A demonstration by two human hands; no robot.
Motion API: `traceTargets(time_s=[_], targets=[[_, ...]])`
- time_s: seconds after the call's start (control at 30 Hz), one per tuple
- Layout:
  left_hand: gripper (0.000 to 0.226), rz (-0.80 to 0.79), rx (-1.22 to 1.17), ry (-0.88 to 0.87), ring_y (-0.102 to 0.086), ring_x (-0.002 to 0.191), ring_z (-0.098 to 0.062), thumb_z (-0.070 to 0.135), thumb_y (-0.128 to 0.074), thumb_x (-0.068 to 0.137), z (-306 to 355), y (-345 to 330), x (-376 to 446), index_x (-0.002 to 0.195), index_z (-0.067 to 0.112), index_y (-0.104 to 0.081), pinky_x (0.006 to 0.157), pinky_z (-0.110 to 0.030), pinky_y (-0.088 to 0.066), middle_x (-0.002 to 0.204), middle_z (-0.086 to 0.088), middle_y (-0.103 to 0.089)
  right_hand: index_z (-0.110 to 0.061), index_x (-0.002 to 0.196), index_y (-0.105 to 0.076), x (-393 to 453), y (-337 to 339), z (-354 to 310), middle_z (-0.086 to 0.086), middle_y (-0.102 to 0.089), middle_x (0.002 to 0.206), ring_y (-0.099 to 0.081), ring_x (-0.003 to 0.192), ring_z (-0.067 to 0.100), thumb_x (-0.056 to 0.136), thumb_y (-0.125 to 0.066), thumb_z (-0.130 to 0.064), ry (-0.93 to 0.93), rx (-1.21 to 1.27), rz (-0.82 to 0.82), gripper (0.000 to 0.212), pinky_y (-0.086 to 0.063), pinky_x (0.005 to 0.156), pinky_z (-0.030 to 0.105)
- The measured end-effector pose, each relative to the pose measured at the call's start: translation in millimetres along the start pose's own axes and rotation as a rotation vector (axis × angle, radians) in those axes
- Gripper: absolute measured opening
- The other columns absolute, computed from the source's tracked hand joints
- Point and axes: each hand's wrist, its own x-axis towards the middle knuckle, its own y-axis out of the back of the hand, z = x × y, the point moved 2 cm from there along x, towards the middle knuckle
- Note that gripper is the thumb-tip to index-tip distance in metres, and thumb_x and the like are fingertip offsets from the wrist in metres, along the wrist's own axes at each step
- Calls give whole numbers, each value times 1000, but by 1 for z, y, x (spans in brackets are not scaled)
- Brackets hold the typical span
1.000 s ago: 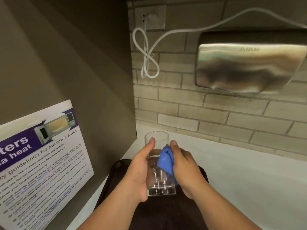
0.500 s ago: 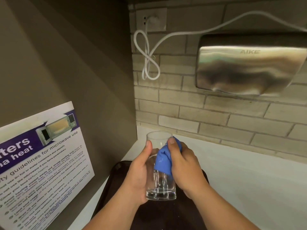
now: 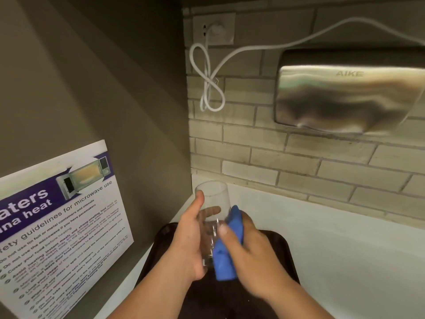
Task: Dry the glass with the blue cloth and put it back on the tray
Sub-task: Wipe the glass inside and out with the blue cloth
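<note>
A clear drinking glass point(image 3: 212, 199) is held upright, tilted slightly left, above a dark brown tray point(image 3: 278, 249). My left hand point(image 3: 186, 245) wraps around the glass from the left, thumb near the rim. My right hand point(image 3: 250, 256) presses a bunched blue cloth point(image 3: 226, 254) against the lower right side of the glass. The base of the glass is hidden behind the cloth and my hands.
A white counter point(image 3: 345, 249) runs to the right of the tray. A microwave safety poster point(image 3: 57, 226) leans on the left wall. On the brick back wall hang a steel hand dryer point(image 3: 349, 97) and a looped white cable point(image 3: 207, 84).
The blue cloth and my right hand have slid down from near the rim to the lower part of the glass. The glass has tilted slightly left.
</note>
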Motion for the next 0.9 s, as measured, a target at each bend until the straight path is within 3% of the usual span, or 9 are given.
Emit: traceTargets(time_s=[0.1,0.2,0.3,0.43,0.5,0.57,0.7,0.8,0.9], targets=[[87,-61,-1,1,-74,105,-39,75,-72,80,-6,3,0,132,6,-72,97,-50,-59,108,-21,-78,-34,137,-41,-7,-7,-11,-19,-63,116,-67,105,1,83,-48,-78,156,-139,48,70,-57,88,19],[83,-220,-4,-20,-71,121,-37,71,-68,86,-3,0,-5,138,6,-69,102,-48,-57,129,-22,-75,-27,113,-55,12,8,-21,-8,-70,94,-69,86,5,90,-44,-72,129,7,161,52,-54,74,23],[89,-234,23,-66,-67,129,-39,74,-69,80,2,-7,-7,139,7,-68,105,-50,-56,141,-25,-69,-23,101,-65,25,15,-17,-2,-73,88,-70,83,8,95,-41,-68,-26,190,162,51,-55,79,29],[84,8,235,-118,-83,94,-28,77,-57,75,1,-7,-1,122,11,-76,63,-32,-66,108,-17,-84,-24,95,-57,21,9,-14,-3,-68,76,-67,77,0,80,-32,-78,46,76,218,61,-49,61,13],[77,55,286,-171,-83,86,-22,74,-53,75,-2,-7,-3,117,13,-76,59,-29,-64,97,-11,-86,-22,98,-54,19,6,-12,-7,-65,72,-66,76,-5,82,-32,-77,128,29,265,62,-49,60,8],[79,29,251,-164,-83,91,-23,74,-57,72,-5,-11,-7,117,13,-79,64,-30,-64,101,-13,-86,-22,100,-53,20,2,-12,-10,-63,71,-67,76,-5,90,-35,-75,211,-9,290,57,-49,59,7],[77,-58,97,-96,-81,99,-33,72,-68,76,-5,-16,-10,114,6,-82,69,-37,-67,112,-24,-82,-35,98,-60,33,8,-6,-4,-74,86,-73,81,2,89,-37,-77,25,159,181,49,-58,69,15],[90,-77,-18,-35,-76,111,-41,81,-63,79,0,-10,-6,121,3,-79,89,-52,-63,124,-26,-78,-25,103,-74,31,11,5,8,-82,99,-79,92,21,92,-40,-76,-259,392,2,62,-62,87,41],[93,-7,-44,-72,-81,87,-37,85,-71,65,2,-4,3,106,3,-81,73,-47,-66,95,-20,-82,-24,97,-72,8,2,11,1,-81,89,-77,81,9,94,-41,-72,-157,190,33,57,-62,77,33]])
